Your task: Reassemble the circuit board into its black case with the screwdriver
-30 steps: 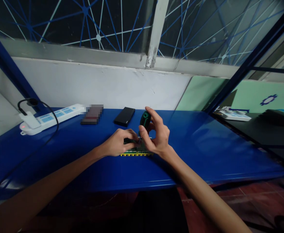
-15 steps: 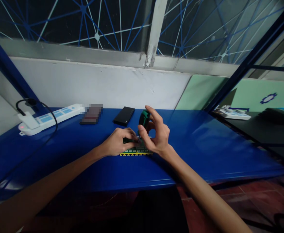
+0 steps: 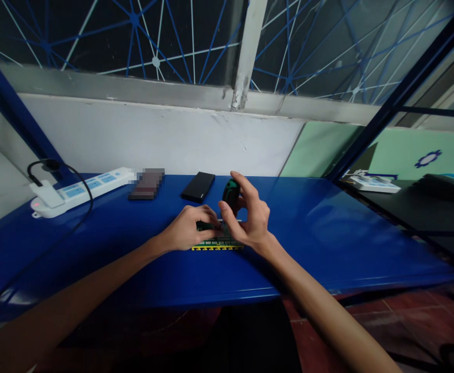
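Your right hand [image 3: 252, 217] grasps black-and-green, thick-handled screwdriver [image 3: 231, 195], handle between thumb and fingers, near upright, above flat green circuit board with yellow toothed edge [image 3: 214, 243]. Board lies on glossy blue tabletop [image 3: 308, 233], below your grip. Left hand [image 3: 186, 228] curls over board's left part; cannot tell whether fingers pinch anything.

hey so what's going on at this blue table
A person's right hand holds what looks like a screwdriver, handle up, over a green, yellow-edged board on the blue table. The left hand is at the board, close beside the screwdriver's lower end. The tip is hidden. A flat black case lies behind.
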`<state>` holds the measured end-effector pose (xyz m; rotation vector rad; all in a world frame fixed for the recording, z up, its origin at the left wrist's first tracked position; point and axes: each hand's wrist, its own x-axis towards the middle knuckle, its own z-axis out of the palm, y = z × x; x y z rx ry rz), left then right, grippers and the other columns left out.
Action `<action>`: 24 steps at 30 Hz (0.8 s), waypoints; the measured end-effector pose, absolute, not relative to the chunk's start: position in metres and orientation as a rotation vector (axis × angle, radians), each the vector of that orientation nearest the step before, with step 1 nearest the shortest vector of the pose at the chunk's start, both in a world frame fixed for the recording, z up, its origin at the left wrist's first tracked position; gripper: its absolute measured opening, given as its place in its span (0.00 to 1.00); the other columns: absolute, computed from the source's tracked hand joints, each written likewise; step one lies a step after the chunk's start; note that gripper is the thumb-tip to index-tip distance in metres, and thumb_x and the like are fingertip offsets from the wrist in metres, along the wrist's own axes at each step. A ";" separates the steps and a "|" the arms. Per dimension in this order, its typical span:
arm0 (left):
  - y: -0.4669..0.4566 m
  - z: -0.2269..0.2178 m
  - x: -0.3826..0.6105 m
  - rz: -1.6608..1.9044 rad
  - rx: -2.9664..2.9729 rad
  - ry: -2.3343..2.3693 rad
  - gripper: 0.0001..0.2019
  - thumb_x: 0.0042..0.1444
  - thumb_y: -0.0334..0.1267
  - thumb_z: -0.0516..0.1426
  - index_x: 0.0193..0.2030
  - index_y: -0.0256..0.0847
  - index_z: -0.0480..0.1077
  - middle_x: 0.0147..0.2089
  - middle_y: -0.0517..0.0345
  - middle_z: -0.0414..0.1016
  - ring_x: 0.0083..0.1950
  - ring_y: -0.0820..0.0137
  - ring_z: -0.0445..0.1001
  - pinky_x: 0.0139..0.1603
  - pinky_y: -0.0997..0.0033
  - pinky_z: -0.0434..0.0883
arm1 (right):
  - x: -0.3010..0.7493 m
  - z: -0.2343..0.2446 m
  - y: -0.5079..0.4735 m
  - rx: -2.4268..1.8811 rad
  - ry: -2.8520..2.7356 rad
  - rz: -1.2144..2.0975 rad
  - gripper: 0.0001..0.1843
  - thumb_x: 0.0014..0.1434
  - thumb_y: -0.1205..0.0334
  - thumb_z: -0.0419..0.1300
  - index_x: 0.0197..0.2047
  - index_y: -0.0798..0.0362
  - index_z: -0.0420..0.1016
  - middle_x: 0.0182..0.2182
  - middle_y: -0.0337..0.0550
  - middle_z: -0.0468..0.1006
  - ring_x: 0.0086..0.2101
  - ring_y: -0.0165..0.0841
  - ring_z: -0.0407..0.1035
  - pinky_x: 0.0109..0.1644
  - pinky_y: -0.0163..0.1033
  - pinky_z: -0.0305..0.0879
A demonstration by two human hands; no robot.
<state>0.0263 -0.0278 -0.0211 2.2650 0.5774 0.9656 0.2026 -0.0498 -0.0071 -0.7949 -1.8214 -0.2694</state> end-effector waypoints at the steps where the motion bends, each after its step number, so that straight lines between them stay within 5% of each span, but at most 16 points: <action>1: -0.028 -0.020 0.026 0.960 2.268 0.576 0.08 0.57 0.40 0.60 0.35 0.37 0.78 0.35 0.51 0.78 0.44 0.63 0.76 0.50 0.59 0.72 | 0.203 -0.007 -0.050 -0.787 -1.823 -0.262 0.34 0.59 0.63 0.55 0.67 0.47 0.49 0.52 0.49 0.72 0.20 0.24 0.66 0.23 0.35 0.68; 17: -0.028 -0.018 0.024 0.850 2.264 0.542 0.07 0.58 0.35 0.59 0.41 0.38 0.78 0.42 0.51 0.79 0.44 0.65 0.76 0.49 0.62 0.72 | 0.203 -0.005 -0.051 -0.804 -1.821 -0.272 0.33 0.60 0.63 0.53 0.67 0.48 0.50 0.49 0.47 0.75 0.21 0.26 0.70 0.23 0.35 0.69; 24: -0.028 -0.021 0.025 0.972 2.287 0.577 0.07 0.54 0.38 0.63 0.37 0.38 0.78 0.36 0.52 0.78 0.44 0.64 0.76 0.50 0.60 0.72 | 0.200 -0.005 -0.050 -0.809 -1.756 -0.295 0.36 0.58 0.63 0.58 0.66 0.44 0.50 0.42 0.42 0.77 0.17 0.24 0.66 0.19 0.34 0.66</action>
